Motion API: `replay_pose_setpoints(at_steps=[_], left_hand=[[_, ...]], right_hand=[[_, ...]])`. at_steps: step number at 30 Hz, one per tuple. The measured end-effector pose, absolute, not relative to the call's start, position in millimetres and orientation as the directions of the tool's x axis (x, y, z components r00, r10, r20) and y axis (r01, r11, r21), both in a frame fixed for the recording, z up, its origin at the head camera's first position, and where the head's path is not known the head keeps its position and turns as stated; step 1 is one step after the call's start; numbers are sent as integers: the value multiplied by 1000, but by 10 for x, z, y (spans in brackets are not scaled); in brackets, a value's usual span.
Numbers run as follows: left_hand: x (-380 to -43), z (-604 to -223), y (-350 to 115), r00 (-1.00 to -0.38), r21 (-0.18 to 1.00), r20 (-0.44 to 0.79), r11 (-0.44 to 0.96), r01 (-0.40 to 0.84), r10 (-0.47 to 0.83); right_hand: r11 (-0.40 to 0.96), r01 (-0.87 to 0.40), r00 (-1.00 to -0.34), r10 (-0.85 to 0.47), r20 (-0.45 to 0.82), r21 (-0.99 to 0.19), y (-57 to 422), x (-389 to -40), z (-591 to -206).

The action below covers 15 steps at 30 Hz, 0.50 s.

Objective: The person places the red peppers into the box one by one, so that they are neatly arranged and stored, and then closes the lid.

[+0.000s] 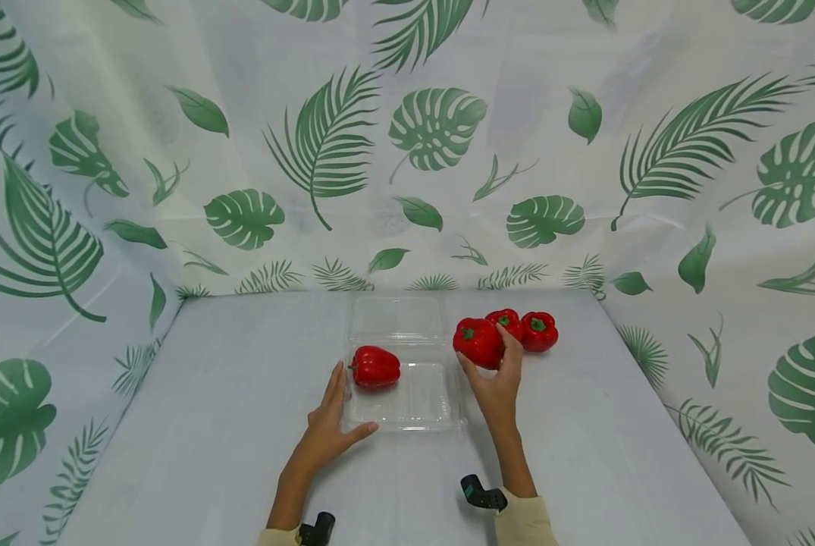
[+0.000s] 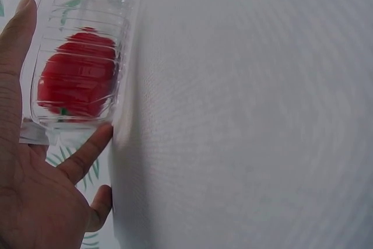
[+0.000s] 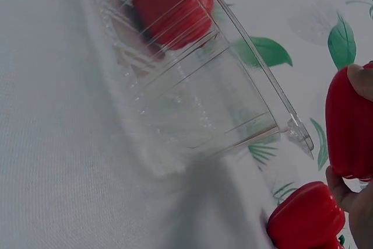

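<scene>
A clear plastic clamshell box [image 1: 421, 394] lies with its lid folded back, away from the person. One red bell pepper [image 1: 377, 367] rests on its side in the left part of the box, stem to the left. My left hand [image 1: 328, 432] touches the box's left side and front edge, fingers straight and thumb spread. In the left wrist view that pepper [image 2: 78, 77] shows through the ribbed wall. To the right of the box, my right hand [image 1: 499, 383] grips another red bell pepper [image 1: 478, 341] between thumb and fingers, its green stem facing up.
Two more red bell peppers, a rear one [image 1: 504, 321] and a right one [image 1: 540, 331], sit just beyond the right hand. The open lid [image 1: 396, 317] lies flat behind the box. A leaf-printed cloth [image 1: 434, 250] stands behind the white table [image 1: 230, 356].
</scene>
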<state>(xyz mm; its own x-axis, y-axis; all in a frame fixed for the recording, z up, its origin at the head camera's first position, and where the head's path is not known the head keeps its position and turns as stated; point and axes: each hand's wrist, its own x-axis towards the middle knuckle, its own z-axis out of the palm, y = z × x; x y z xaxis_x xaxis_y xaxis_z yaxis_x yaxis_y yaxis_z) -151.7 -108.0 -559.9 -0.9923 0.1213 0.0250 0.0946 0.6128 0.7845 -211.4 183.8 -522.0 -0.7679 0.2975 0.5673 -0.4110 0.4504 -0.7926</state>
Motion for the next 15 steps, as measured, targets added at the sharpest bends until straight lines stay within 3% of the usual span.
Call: replay_pose_setpoints(at_steps=[15], left_hand=[[-1521,-5601,-1095,-993,792,9,605,81,122]], right_hand=[[510,-455,-828,59,557,-730,1705,-2097,-5203]])
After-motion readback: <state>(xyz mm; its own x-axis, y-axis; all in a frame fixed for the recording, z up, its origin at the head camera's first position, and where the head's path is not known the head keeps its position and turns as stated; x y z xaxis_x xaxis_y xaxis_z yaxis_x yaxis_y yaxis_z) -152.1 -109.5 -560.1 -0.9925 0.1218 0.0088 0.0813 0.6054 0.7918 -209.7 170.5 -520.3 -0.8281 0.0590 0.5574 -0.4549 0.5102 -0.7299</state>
